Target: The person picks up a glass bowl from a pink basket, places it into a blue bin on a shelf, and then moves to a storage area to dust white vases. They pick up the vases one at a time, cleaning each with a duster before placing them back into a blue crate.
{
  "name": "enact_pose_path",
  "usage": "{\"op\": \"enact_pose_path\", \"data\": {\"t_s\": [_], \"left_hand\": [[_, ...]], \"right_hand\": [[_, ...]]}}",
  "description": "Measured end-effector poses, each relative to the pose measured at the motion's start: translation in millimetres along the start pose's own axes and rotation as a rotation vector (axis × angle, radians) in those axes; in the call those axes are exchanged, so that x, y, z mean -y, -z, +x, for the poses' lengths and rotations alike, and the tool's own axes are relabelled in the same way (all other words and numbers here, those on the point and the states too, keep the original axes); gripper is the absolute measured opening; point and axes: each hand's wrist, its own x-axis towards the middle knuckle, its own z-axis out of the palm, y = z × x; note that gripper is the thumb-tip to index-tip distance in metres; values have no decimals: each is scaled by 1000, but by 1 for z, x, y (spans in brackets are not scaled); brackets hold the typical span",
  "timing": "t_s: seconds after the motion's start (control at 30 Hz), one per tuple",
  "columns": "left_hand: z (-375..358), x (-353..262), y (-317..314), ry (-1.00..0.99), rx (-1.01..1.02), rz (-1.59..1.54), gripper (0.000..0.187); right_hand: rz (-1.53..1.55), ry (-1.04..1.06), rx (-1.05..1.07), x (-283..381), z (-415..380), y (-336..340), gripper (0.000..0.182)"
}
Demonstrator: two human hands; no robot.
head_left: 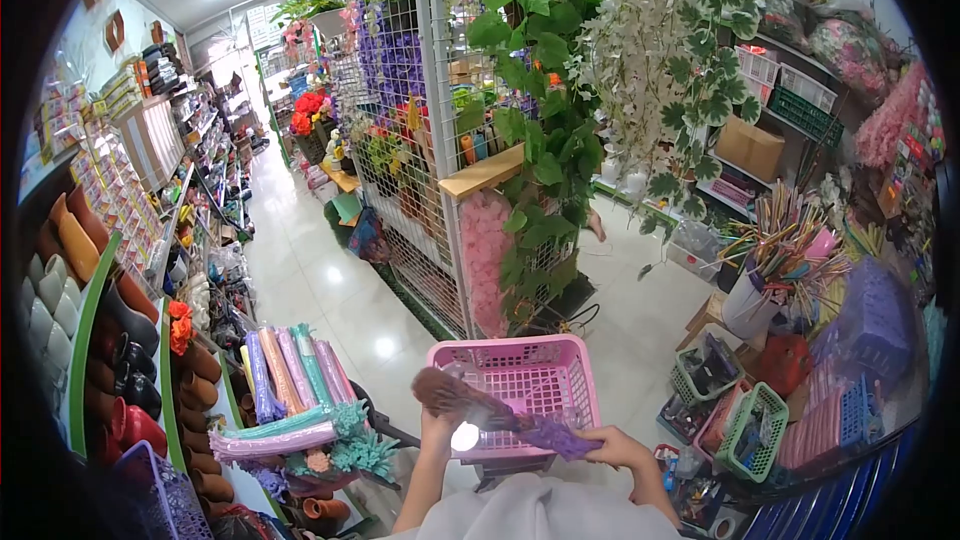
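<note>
A long fuzzy bundle (475, 405), brown at its left end and purple at its right, is held slantwise between my two hands. It looks like chenille stems, and a bright glare shines just below it. My left hand (438, 427) is closed round the brown end. At the purple end, my right hand (615, 447) grips with its fingers pressed together. Beneath the bundle stands a pink plastic basket (572, 348) with a lattice floor and walls, partly covered by the bundle and my hands.
Wrapped pastel chenille stem bundles (290, 372) are stacked to my left, beside shelves of vases (130, 360). Ahead rises a white wire grid (425, 130) hung with leafy vines (545, 140). On the right stand a bucket of thin sticks (748, 308) and a green basket (755, 432).
</note>
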Motion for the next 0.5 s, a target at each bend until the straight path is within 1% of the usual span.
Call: {"op": "enact_pose_path", "data": {"t_s": [0.03,0.07,0.1,0.13,0.17,0.2,0.23,0.27,0.3,0.33,0.37,0.4,0.47,0.5], "left_hand": [[0,2,5,-49,-39,76,40],[0,3,9,-96,-77,152,42],[2,0,8,-181,-83,115,42],[2,-3,8,-174,-83,116,42],[2,-6,7,-168,-113,219,44],[3,-8,7,-166,-143,320,47],[4,-9,5,-241,-125,386,39],[5,-12,4,-240,-130,387,39],[3,-19,-1,-230,-144,505,39],[1,-23,-2,-218,-157,624,40],[23,15,46,-668,-25,1167,43],[26,16,45,-1016,-162,1400,50],[10,-22,20,-469,-51,985,40],[7,-31,-5,-371,-200,532,32]], "right_hand": [[74,-236,166,18,-4,4,50],[80,-236,166,6,1,1,50],[94,-40,70,2,5,-1,52],[106,153,-27,-1,6,-3,54],[149,30,-83,-3,4,-5,55],[146,28,-80,-6,10,-13,55],[81,160,-224,-14,18,-23,57],[21,292,-366,-20,25,-31,59],[25,289,-360,-5,22,-34,59],[-238,273,-232,18,15,-33,60],[-498,254,-103,32,11,-34,61],[-495,254,-101,31,11,-39,61],[-475,190,-257,29,12,-49,62],[-512,145,-349,33,12,-50,61]]}}
